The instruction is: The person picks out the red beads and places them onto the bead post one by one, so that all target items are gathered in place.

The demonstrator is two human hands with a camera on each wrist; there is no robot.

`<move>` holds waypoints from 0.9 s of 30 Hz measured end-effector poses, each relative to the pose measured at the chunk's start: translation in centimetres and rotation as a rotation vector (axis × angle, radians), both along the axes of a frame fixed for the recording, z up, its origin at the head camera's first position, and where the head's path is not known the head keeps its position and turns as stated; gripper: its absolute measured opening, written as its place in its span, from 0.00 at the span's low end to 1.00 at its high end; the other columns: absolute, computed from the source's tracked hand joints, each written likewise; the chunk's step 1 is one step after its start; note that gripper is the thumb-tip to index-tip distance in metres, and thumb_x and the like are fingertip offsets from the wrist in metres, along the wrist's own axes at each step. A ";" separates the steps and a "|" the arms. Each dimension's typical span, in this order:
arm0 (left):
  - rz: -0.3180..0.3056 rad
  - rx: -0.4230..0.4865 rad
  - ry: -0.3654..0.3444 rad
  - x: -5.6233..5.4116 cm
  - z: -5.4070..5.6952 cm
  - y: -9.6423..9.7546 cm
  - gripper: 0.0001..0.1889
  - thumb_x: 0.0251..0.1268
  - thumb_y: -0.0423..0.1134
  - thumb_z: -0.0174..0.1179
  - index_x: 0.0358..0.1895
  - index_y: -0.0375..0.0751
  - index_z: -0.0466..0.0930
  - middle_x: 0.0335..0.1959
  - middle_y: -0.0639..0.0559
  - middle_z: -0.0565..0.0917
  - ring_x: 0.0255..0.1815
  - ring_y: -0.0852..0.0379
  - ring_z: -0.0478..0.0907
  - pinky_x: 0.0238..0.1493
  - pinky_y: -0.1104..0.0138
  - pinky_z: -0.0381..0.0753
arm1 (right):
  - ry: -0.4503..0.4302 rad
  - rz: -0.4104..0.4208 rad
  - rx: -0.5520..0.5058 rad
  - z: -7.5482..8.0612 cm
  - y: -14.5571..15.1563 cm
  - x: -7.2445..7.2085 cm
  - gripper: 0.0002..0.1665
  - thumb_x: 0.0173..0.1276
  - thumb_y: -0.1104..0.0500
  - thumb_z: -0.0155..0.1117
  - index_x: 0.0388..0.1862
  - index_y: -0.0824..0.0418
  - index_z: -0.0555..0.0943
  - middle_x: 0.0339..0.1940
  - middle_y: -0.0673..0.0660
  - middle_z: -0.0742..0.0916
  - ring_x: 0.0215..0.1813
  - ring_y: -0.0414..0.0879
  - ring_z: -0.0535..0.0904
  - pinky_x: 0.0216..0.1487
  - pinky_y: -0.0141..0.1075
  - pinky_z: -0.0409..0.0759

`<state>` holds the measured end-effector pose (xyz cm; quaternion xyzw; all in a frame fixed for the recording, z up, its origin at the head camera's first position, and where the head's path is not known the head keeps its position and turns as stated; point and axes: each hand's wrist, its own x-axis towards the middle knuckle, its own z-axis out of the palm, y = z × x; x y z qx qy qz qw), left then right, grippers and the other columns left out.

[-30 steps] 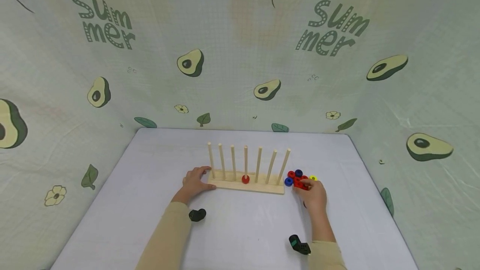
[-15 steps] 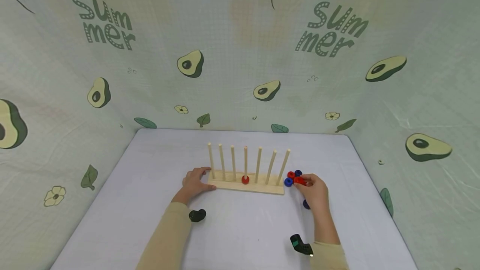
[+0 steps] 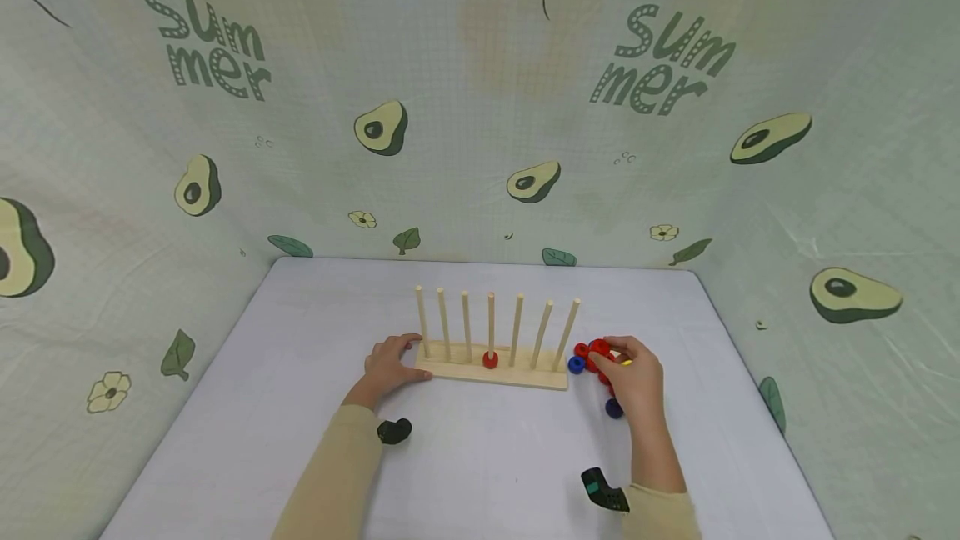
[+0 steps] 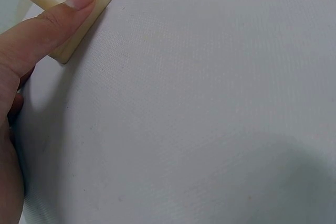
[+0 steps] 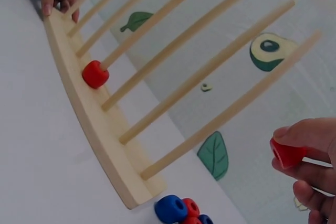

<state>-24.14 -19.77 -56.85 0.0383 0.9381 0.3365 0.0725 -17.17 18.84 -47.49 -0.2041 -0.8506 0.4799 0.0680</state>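
A wooden peg board [image 3: 517,374] with a row of upright pegs stands mid-table. One red bead [image 5: 95,74] sits at the foot of its middle peg. My left hand [image 3: 387,367] grips the board's left end, thumb [image 4: 63,17] along the front side and fingers behind. Thumb and fingers of my right hand [image 3: 637,375] pinch a red bead [image 5: 289,153], raised over the loose beads right of the board. In the pile are a blue bead [image 3: 576,365], several red ones and a yellow one [image 3: 626,362], partly hidden by the hand.
A dark blue bead [image 3: 614,408] lies apart, nearer the front, beside the right wrist. Black wrist devices [image 3: 604,491] sit at both forearms. The white table [image 3: 480,465] meets a cloth backdrop [image 3: 450,65] printed with avocados and leaves at the back and sides.
My right hand has picked a red bead from the pile and lifted it slightly, shifting a little right and away from me. The left hand stays on the board's end.
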 end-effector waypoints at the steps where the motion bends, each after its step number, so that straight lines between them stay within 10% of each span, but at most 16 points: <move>1: 0.000 0.000 0.000 0.0 0.0 0.0 0.42 0.46 0.54 0.76 0.67 0.51 0.70 0.56 0.47 0.74 0.58 0.42 0.63 0.53 0.47 0.59 | 0.007 -0.003 0.003 0.2 -0.1 0.0 0.22 0.64 0.57 0.70 0.56 0.61 0.79 0.45 0.62 0.79 0.40 0.52 0.72 0.30 0.32 0.75; 27: 0.012 0.008 0.004 0.0 -0.4 -0.2 0.42 0.45 0.54 0.77 0.67 0.51 0.70 0.56 0.47 0.74 0.57 0.43 0.63 0.54 0.47 0.58 | 0.273 0.071 0.011 3.2 -3.7 1.8 0.20 0.56 0.59 0.77 0.46 0.62 0.82 0.39 0.59 0.77 0.41 0.55 0.70 0.29 0.30 0.72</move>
